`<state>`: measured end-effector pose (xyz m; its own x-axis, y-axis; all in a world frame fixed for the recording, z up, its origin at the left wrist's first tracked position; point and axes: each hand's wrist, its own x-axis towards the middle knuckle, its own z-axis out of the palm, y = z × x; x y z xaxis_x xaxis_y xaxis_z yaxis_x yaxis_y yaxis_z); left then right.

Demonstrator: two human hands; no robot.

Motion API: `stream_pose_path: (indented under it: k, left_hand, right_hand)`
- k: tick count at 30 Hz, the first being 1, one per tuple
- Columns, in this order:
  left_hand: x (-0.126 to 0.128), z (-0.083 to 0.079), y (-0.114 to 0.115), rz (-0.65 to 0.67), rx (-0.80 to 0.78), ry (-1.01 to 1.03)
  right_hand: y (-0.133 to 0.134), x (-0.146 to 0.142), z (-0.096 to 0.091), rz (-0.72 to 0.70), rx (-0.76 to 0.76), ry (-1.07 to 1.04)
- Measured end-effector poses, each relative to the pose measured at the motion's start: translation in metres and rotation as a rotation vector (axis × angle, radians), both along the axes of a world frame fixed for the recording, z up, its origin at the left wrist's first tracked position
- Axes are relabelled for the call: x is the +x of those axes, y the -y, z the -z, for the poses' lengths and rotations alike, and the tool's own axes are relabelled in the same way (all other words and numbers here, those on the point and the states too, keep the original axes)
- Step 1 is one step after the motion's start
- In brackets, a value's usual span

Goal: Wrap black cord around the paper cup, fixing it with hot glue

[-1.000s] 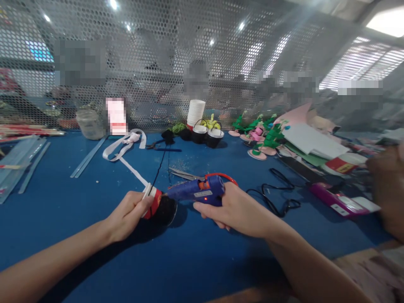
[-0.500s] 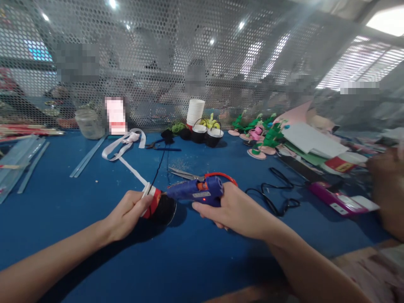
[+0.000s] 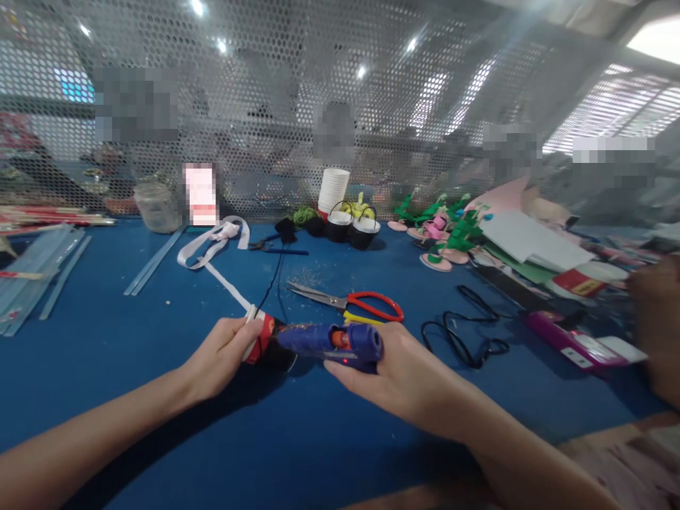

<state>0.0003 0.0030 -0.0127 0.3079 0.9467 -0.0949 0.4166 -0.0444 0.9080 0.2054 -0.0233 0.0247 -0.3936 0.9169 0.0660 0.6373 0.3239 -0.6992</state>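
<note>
— Near the front of the blue surface (image 3: pixel 132 333), what does each hand hold?

— The left hand (image 3: pixel 223 358) has its fingers closed around a small black pot (image 3: pixel 270 347) with a red band, the thumb pinning the end of a white ribbon (image 3: pixel 223 280) against that band. The right hand (image 3: pixel 396 372) wraps its fingers around the blue glue gun (image 3: pixel 329 340), nozzle pointing left, touching the pot or just short of it.

— Why that grip?

— Probably so the band faces the nozzle and the ribbon stays flat. Red-handled scissors (image 3: pixel 350 301) lie just behind, close by; a black cord (image 3: pixel 462 340) loops off to the right.
</note>
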Motion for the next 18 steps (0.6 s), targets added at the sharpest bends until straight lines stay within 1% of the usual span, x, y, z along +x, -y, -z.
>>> stream_pose_path:
  k: [5, 10, 18]
  left_hand:
    - [0.0024, -0.0033, 0.0010, -0.028, -0.012, 0.034]
    - [0.0030, -0.0035, 0.0017, -0.018, -0.006, 0.055]
    - [0.0014, -0.0007, 0.0015, -0.017, -0.013, 0.067]
  right_hand:
    - [0.0020, -0.0017, 0.0019, -0.040, 0.040, 0.011]
    - [0.0039, -0.0020, 0.0048, -0.065, 0.081, 0.014]
    - [0.0048, -0.0022, 0.0045, -0.067, 0.046, 0.036]
